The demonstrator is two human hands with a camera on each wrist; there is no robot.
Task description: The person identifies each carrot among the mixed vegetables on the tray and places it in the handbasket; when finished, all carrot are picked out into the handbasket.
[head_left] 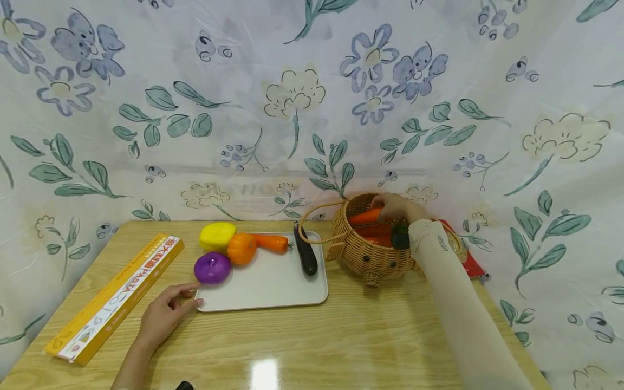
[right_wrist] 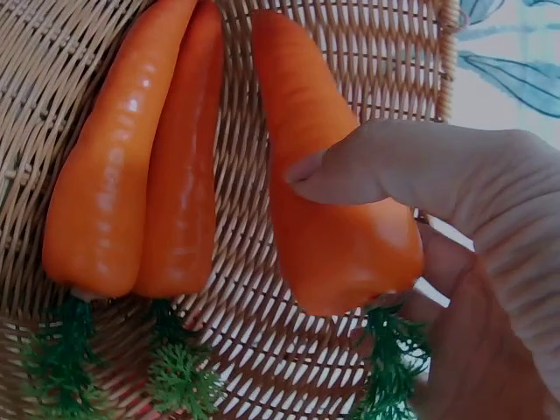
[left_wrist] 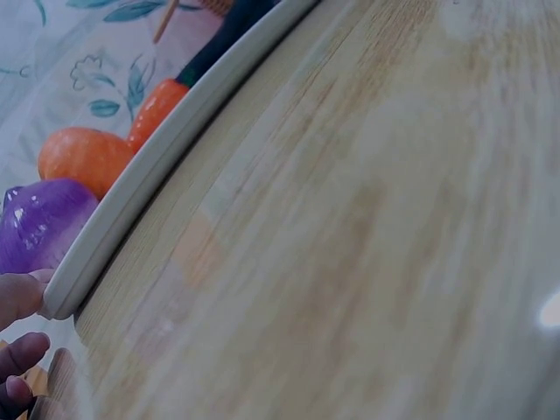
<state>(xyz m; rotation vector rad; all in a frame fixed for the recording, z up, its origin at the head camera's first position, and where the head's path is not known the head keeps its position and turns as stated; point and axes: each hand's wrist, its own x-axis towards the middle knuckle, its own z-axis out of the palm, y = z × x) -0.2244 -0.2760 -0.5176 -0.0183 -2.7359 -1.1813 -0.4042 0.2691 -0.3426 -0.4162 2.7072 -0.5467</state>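
Note:
My right hand reaches into a wicker basket with an animal face and grips an orange carrot, thumb across its thick end. Green leafy tops hang below the carrot. Two more carrots lie side by side in the basket. A dark green bumpy piece shows at its right rim. My left hand touches the front left corner of a white tray, fingers loosely bent. On the tray are a purple onion, an orange pumpkin, a yellow fruit, a carrot and an eggplant.
A long yellow pasta box lies at the table's left. Behind my right forearm is a red packet. The basket's handle leans left over the tray's edge. A floral curtain hangs behind the table.

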